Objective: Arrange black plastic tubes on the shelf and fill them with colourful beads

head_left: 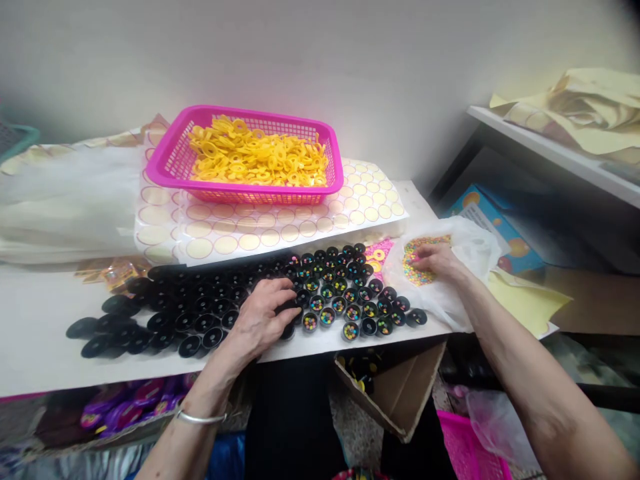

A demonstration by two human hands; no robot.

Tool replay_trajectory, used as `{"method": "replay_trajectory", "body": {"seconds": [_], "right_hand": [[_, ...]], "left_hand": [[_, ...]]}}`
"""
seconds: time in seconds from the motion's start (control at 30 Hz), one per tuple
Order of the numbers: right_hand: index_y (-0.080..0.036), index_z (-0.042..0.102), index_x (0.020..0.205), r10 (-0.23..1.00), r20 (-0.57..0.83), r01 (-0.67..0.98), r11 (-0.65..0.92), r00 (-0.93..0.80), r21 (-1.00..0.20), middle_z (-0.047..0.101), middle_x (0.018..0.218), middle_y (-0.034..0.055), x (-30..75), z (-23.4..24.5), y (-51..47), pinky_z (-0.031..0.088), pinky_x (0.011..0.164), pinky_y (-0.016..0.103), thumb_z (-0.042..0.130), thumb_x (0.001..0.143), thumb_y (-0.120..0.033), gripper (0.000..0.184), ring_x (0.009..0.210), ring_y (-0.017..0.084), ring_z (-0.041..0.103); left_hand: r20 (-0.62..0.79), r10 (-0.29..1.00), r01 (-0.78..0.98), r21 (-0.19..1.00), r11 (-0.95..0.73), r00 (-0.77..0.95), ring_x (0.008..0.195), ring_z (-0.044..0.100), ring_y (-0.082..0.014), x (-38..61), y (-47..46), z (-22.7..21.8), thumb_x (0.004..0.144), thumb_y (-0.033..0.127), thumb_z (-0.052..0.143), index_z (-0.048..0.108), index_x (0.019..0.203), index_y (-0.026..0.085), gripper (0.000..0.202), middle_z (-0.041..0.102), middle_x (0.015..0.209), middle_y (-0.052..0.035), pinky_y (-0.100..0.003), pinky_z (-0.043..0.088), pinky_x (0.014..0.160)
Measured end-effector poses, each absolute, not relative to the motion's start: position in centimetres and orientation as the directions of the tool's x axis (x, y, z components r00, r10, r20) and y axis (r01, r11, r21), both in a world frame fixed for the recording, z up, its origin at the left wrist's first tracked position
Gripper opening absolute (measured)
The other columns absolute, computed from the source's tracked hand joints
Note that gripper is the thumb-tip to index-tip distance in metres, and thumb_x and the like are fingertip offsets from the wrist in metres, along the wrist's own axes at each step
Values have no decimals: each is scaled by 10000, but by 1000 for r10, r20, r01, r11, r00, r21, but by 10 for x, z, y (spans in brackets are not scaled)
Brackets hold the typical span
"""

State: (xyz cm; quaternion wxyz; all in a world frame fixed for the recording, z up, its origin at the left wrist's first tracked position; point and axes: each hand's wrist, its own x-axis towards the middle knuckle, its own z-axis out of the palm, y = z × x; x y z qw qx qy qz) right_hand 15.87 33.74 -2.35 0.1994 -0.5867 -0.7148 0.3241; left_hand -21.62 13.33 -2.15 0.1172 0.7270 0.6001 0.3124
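Note:
My left hand [266, 317] is at the middle of the table's front edge, its fingers and thumb curled round a small black cup [287, 329]. Rows of similar cups [204, 323], with no beads visible in them, spread to its left. On its right, several black cups [352, 312] hold small multicoloured beads. My right hand [439, 260] reaches into an open white plastic bag [475, 248], fingertips pressed together among tiny coloured beads [425, 275]. What lies between those fingertips is mostly hidden.
A pink basket [243, 193] full of yellow ring-shaped pieces stands on sheets of round stickers [290, 233] at the back. A shelf [555, 147] with paper juts out on the right. Below the table edge are a cardboard box [400, 393] and purple packages [133, 403].

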Motion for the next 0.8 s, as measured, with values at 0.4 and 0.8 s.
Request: {"method": "replay_trajectory", "body": {"seconds": [0.4, 0.8], "right_hand": [[-168, 686, 728, 815, -113, 260, 47, -568, -964, 647, 692, 4, 54, 25, 270, 454, 624, 268, 757, 525, -242, 228, 637, 134, 567], [-144, 666, 768, 437, -74, 443, 882, -896, -159, 637, 828, 82, -49, 26, 223, 324, 592, 264, 474, 736, -94, 201, 748, 178, 535]], "left_hand": [[235, 968, 860, 472, -195, 90, 996, 507, -231, -212, 123, -18, 745, 268, 649, 687, 872, 188, 155, 611, 1109, -66, -383, 457, 866], [161, 974, 901, 381, -208, 157, 993, 468, -238, -205, 120, -16, 758, 281, 632, 672, 839, 179, 136, 568, 1080, -74, -370, 440, 861]]}}
